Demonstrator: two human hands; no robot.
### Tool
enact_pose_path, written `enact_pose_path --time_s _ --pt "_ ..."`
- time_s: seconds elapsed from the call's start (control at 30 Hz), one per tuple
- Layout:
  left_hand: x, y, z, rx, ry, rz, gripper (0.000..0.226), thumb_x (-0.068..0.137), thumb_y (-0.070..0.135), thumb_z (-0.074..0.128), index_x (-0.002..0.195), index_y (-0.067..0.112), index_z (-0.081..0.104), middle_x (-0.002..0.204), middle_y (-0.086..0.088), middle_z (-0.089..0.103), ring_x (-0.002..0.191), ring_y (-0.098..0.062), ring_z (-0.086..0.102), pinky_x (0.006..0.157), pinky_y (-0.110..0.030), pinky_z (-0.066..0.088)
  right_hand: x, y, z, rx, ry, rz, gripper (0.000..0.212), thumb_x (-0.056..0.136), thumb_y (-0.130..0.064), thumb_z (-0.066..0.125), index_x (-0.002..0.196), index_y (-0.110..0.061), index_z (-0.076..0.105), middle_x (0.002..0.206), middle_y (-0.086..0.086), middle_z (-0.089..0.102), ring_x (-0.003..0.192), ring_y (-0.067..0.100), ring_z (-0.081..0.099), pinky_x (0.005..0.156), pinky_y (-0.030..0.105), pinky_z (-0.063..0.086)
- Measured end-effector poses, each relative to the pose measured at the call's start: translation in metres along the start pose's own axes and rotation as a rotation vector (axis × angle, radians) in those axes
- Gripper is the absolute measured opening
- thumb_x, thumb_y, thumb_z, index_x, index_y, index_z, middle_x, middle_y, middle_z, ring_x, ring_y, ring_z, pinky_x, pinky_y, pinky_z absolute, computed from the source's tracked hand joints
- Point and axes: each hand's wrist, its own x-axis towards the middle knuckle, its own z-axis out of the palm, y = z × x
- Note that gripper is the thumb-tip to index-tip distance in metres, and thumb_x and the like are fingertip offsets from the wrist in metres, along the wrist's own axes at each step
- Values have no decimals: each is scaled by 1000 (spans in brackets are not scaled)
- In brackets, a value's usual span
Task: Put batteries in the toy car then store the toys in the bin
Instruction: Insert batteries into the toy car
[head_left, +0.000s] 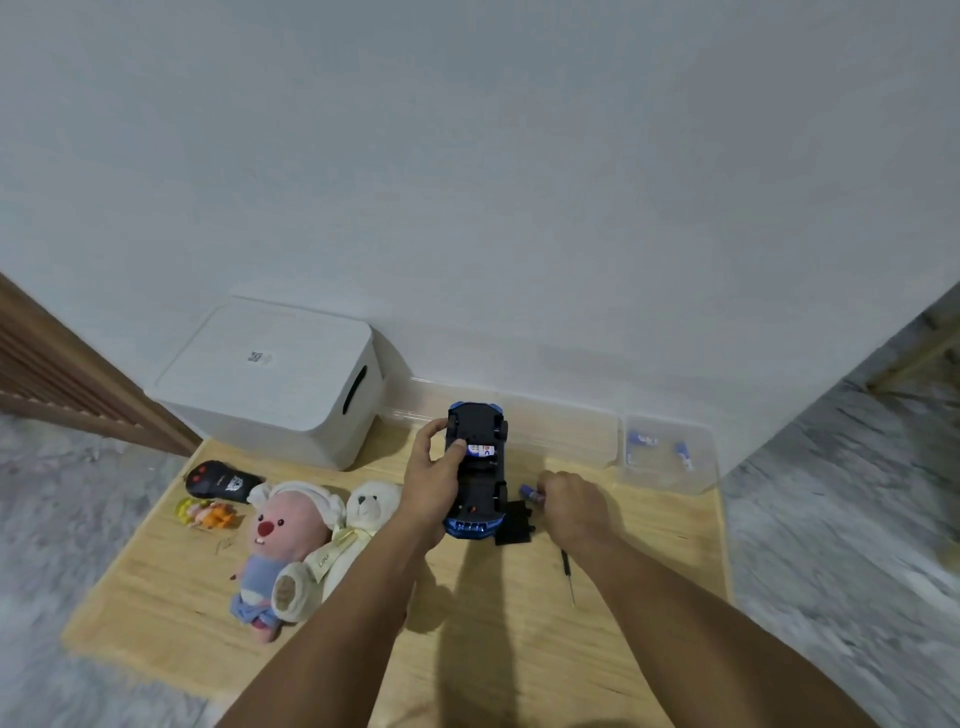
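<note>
Pale wooden board (597, 639) lying on grey mottled floor (831, 545), butting against white wall (519, 156). Left hand (434, 480) gripping blue toy car (478, 470) from its left side, car turned belly up, thumb tip pressing on battery (479, 450) sitting in open compartment near car's far end. Right hand (574, 501) hovering just right of car, fingers curling around second battery (532, 492), blue end sticking out toward car. Black compartment cover (514, 525) lying flat on board, just beside car's near end and below right hand. Thin screwdriver (568, 574) resting on board beside right forearm. White lidded bin (270, 379) standing at far left of board against wall, dark handle slot facing right. Clear plastic tray (670, 457) sitting at far right corner, holding more blue batteries (641, 441). Long clear lid (545, 415) lying along wall behind car. Black remote control (221, 480) lying left of car, near bin. Pink plush animal (283, 551) and cream teddy bear (358, 530) lying side by side, touching, just left of left forearm. Small yellow-orange figure (205, 514) lying beside pink plush, below remote.
</note>
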Motion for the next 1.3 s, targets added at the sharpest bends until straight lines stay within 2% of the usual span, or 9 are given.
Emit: enact_pose_path --time_s 0.13,0.27,0.37,0.57,0.7,0.8,0.83,0.97,1.3 --pt "2 -2 2 14 -10 -21 28 98 16 53 122 31 51 102 -17 69 78 -35 70 56 -41 57 0 0 -2 224 119 106 15 91 -24 58 100 -16 67 96 5 68 90 26 62 67 27 43" --pt "2 1 7 -13 -16 -25 27 99 20 48 124 29 51 104 -14 69 76 -30 70 57 -38 57 3 3 -12 616 257 155 13 87 -9 59 91 -14 70 95 4 67 87 21 64 76 30 54" --pt "3 2 7 -56 -7 -30 27 101 23 40 127 28 51 104 -12 69 81 -30 69 66 -41 59 1 2 -31 826 340 121 16 91 -4 58 99 -12 69 99 2 63 89 15 61 81 23 48" --pt "3 12 10 -67 -67 -28 38 95 13 39 126 32 52 100 -14 71 83 -33 68 79 -48 55 -7 -19 -82 1132 440 14 20 82 -4 71 90 -19 60 88 0 68 78 8 62 72 16 51" --pt "6 18 10 -69 -138 -27 44 97 11 35 129 35 53 108 -15 71 85 -31 69 71 -41 56 -4 -43 -92 1056 388 -59 17 77 -8 76 77 -22 65 80 -5 70 72 5 63 67 13 50" --pt "7 21 9 -66 -208 -30 48 99 13 31 113 46 62 107 -9 72 93 -28 70 80 -44 57 -7 -56 -89 928 351 -105 11 78 -8 75 77 -18 70 72 -8 69 64 -5 61 64 8 46" --pt "8 22 9 -63 -227 -36 49 98 13 30 119 46 61 111 -9 71 98 -28 69 83 -44 57 -8 -59 -88 891 351 -130 10 79 -7 74 78 -16 70 70 -6 70 63 -4 62 64 7 46" --pt "12 25 8 -63 -255 -62 49 99 17 33 139 40 48 122 -7 66 108 -24 65 86 -38 55 -7 -67 -88 753 355 -210 9 82 -8 72 87 -15 75 81 -3 72 72 8 68 73 20 54" --pt "10 25 5 -119 -308 -90 47 99 15 36 139 36 50 124 -9 65 110 -27 64 100 -48 48 -13 -72 -93 801 281 -127 19 82 -7 72 93 -21 66 87 -4 71 84 8 68 82 29 57"
